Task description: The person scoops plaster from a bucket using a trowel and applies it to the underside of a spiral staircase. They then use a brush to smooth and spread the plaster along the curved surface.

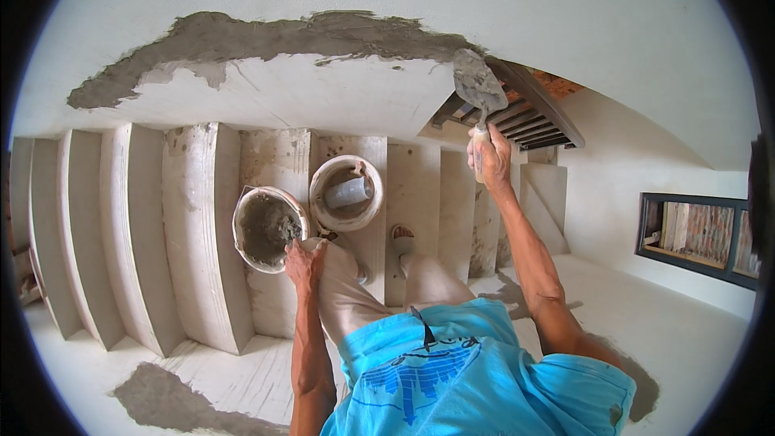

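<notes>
Head view: I've got the right hand [494,160] wrapped around the handle of the trowel [478,85], blade up at the right end of the grey mortar strip [266,39] on the wall. Can't tell whether steel touches wall. Blade face carries mortar; too much tilt and the load could slide off onto the stairs [190,234]. Dark railing [525,113] sits right behind the blade in view; I'd judge a wide stroke to the right could smear or knock it, though depth is unclear. Left hand [305,265] looks closed on the near rim of the mortar bucket [299,208], some fingertips hidden. Can't tell if a step takes the bucket's weight. If not, a one-sided hold on a part-full bucket could let it tip and spill, more so if the body leans with the right arm's reach. Second bucket [355,223], with a grey cup [349,192] lying in it, is just beside the first; a swing of the first could bump it. Footing bothers me most: one sandalled foot [401,236] shows on the stairs, the other is mostly hidden. Arm stretched, one hand on a bucket: a slip there would likely cost both loads.
</notes>
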